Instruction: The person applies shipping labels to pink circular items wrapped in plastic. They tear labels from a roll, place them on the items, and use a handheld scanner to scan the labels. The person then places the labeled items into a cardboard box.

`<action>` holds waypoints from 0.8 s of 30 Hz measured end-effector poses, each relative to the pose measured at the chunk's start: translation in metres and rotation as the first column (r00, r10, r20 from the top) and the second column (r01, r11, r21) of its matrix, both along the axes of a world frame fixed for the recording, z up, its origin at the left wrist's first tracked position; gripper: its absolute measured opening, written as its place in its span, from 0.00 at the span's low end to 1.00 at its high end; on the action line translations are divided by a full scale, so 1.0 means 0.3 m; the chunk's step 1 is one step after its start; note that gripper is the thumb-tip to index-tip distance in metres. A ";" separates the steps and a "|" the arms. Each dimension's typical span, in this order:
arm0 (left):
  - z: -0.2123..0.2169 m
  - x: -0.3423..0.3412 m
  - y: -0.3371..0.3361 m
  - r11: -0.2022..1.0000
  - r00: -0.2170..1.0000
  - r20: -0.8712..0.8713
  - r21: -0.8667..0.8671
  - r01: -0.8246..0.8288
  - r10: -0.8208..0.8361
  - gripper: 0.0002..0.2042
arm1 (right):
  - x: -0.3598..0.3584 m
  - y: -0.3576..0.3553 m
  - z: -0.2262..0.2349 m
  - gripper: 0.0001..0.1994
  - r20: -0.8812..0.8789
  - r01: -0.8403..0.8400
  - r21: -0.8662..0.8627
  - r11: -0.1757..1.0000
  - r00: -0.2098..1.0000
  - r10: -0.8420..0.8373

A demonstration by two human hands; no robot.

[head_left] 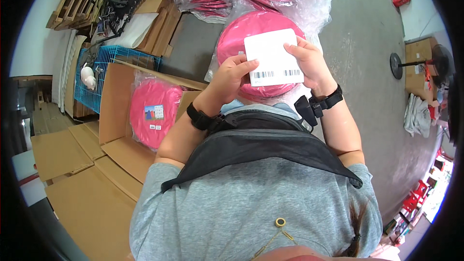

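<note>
As it is pinched from both sides, a white card covers the middle of a pink disc, whose far and left edges show beyond it. Nearly square, the card has no clear long axis. The person's left hand clamps its left edge toward the near corner, the right hand its right edge toward the far corner; both thumbs press on top, the other fingers mostly hidden beneath. Neither hand is nearer, both touching. Left of the disc stands an open box.
</note>
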State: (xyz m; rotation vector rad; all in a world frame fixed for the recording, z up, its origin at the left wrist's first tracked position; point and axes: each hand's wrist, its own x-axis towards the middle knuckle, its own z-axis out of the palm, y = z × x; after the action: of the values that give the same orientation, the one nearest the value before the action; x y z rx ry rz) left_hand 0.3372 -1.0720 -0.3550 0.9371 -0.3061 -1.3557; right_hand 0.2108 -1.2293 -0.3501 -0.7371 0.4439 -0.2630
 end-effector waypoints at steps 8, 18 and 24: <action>-0.009 0.025 -0.015 0.987 0.980 0.133 -0.077 -0.139 0.149 0.09 | 0.037 0.015 0.050 0.11 0.073 0.226 -0.953 0.200 0.816 -0.573; -0.021 0.041 -0.045 0.975 0.917 0.336 -0.016 -0.221 0.213 0.09 | 0.032 0.141 0.124 0.08 0.132 0.113 -0.940 -0.322 0.990 -0.039; -0.016 0.054 -0.045 0.984 0.924 0.340 -0.018 -0.178 0.174 0.07 | 0.039 0.125 0.102 0.08 0.127 0.110 -0.964 -0.241 0.990 -0.054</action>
State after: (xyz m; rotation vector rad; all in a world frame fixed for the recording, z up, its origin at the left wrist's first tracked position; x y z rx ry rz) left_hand 0.3535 -1.0855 -0.3596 1.1830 -0.4651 -1.0289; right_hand 0.2225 -1.1918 -0.3194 -2.4508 0.1083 -0.8437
